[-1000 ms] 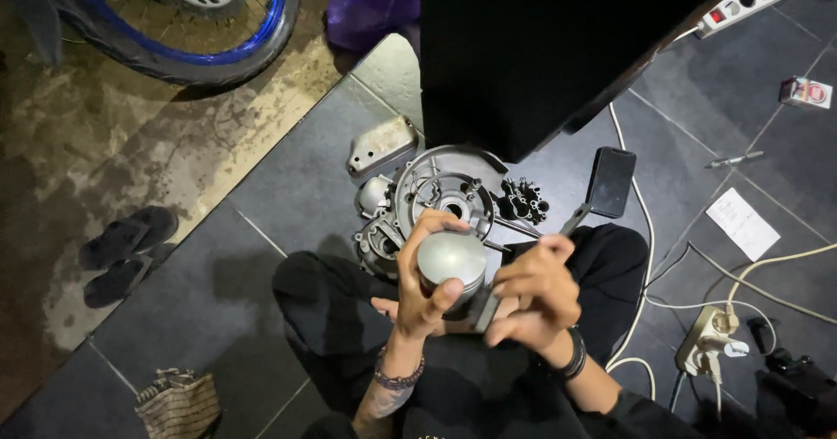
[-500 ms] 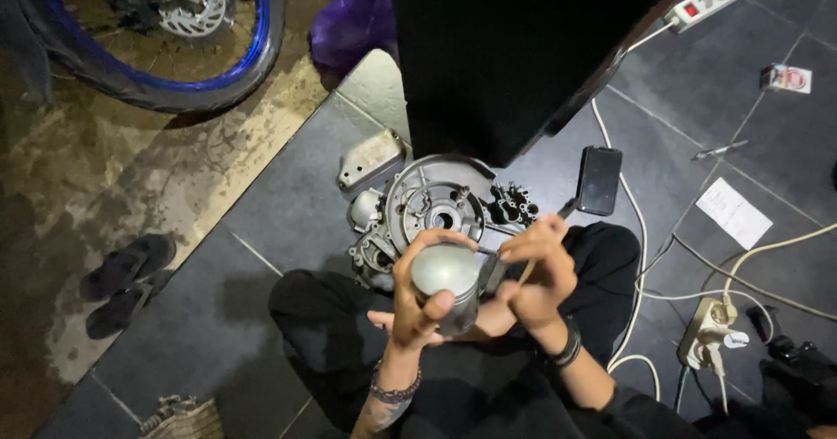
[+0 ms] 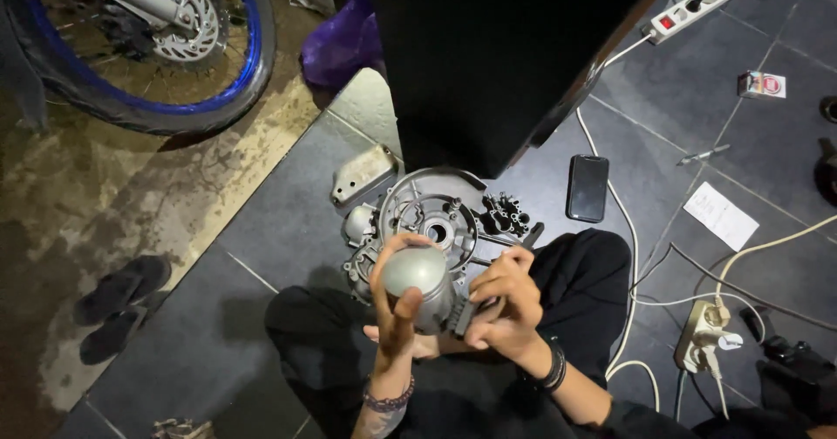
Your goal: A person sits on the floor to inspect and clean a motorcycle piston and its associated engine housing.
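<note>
The left hand (image 3: 397,304) grips a round grey metal piston (image 3: 420,284) — fingers curled around it. The right hand (image 3: 506,304) pinches its dark side. Just beyond them, a big grey metal engine case (image 3: 427,217) lies on the dark tiled floor (image 3: 270,221).

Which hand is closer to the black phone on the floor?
Right. The right hand sits below and left of the phone; the left hand is farther left, wrapped around the grey metal cylinder.

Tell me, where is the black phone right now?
In the head view, the black phone lies flat on the dark floor tiles on the person's right side, beside a white cable and just right of the grey engine case.
</note>
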